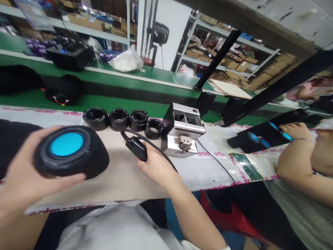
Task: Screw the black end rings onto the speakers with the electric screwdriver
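My left hand is wrapped round a black speaker, its round end with a bright blue disc tilted up towards me. My right hand is closed on a black corded electric screwdriver; its tip is hidden. The tool's cable loops up and back over my wrist. Behind the hands, several black plastic rings stand in a row on the bench. Right of them is a silver screw feeder, apart from my right hand.
On the right, a co-worker's hand rests by black speakers with blue discs. A thin black cable crosses the white bench covering. Beyond runs a green conveyor. A black slanted post rises behind the feeder.
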Available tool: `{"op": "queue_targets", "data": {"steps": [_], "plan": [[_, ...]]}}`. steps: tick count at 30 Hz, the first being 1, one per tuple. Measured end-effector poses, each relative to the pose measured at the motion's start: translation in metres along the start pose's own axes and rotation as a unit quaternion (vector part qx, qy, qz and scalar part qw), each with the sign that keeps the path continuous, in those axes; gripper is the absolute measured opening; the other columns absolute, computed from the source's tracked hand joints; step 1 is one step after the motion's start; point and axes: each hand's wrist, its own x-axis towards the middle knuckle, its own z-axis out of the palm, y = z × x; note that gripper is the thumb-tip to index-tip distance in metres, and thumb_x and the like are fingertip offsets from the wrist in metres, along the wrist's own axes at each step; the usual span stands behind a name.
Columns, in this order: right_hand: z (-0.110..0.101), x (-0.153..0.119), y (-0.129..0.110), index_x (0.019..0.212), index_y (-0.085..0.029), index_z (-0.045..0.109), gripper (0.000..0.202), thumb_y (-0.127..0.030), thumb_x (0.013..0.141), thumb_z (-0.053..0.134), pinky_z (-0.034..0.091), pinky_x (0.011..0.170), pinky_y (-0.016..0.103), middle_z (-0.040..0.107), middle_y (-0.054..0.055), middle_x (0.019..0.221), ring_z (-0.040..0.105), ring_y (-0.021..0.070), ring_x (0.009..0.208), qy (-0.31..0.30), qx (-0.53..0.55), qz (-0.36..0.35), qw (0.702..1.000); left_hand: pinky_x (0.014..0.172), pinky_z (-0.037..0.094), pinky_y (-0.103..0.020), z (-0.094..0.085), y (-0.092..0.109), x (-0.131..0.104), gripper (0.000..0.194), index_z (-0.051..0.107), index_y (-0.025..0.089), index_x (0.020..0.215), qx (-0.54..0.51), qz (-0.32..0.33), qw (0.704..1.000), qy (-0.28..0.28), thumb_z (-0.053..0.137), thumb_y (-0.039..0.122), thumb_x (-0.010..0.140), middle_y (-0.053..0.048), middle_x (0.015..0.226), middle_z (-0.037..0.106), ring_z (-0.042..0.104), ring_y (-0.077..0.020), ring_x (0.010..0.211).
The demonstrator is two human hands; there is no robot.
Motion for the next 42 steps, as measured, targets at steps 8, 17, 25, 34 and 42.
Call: {"op": "queue_targets", "data": {"steps": [8, 17, 25, 34, 42], "plan": [[-0.008, -0.001, 0.013, 0.133, -0.023, 0.068, 0.047, -0.032, 0.087, 0.073, 0.056, 0.077, 0.031, 0.079, 0.001, 0.099, 0.073, 0.0185, 0.077, -0.064, -0.004, 0.051, 0.997, 0.128, 0.048, -0.071, 0.044, -0.022, -0.05, 0.114, 0.048, 0.048, 0.168, -0.077, 0.001, 0.997, 0.028, 0.096, 0.05, 0.065, -0.004, 0.158, 0.066, 0.066, -0.0487, 0.145], [0.007, 0.006, 0.019, 0.147, -0.023, 0.066, 0.059, -0.017, 0.088, 0.065, 0.057, 0.108, 0.044, 0.075, 0.011, 0.136, 0.071, 0.0328, 0.125, 0.006, -0.122, 0.054, 0.991, 0.124, 0.058, -0.055, 0.031, -0.017, -0.038, 0.109, 0.051, 0.047, 0.166, -0.147, 0.005, 0.988, -0.04, 0.099, 0.061, 0.069, -0.005, 0.165, 0.063, 0.065, -0.0429, 0.149], [0.02, 0.005, 0.016, 0.141, -0.028, 0.07, 0.052, -0.022, 0.09, 0.071, 0.056, 0.116, 0.043, 0.075, 0.008, 0.135, 0.071, 0.0303, 0.128, 0.01, -0.089, 0.036, 0.995, 0.122, 0.059, -0.048, 0.011, -0.02, -0.018, 0.112, 0.046, 0.046, 0.17, -0.202, 0.009, 0.964, -0.173, 0.099, 0.045, 0.07, -0.006, 0.169, 0.06, 0.064, -0.0395, 0.151], [0.003, -0.037, -0.013, 0.128, -0.024, 0.067, 0.056, -0.046, 0.083, 0.09, 0.056, 0.053, 0.025, 0.074, 0.0, 0.099, 0.063, 0.0107, 0.057, -0.044, 0.241, 0.08, 0.966, 0.138, 0.039, -0.064, 0.047, 0.013, -0.044, 0.121, 0.047, 0.054, 0.167, -0.122, -0.036, 0.992, 0.015, 0.101, 0.063, 0.059, 0.003, 0.167, 0.057, 0.054, -0.0472, 0.157], [0.006, -0.04, -0.002, 0.141, -0.022, 0.069, 0.07, -0.035, 0.079, 0.099, 0.054, 0.054, 0.019, 0.066, -0.005, 0.077, 0.062, 0.0091, 0.057, -0.095, 0.392, 0.015, 0.915, 0.121, 0.055, -0.057, 0.038, 0.02, -0.044, 0.13, 0.03, 0.062, 0.172, -0.268, -0.052, 0.942, -0.197, 0.096, 0.035, 0.063, 0.0, 0.164, 0.064, 0.063, -0.041, 0.152]]}}
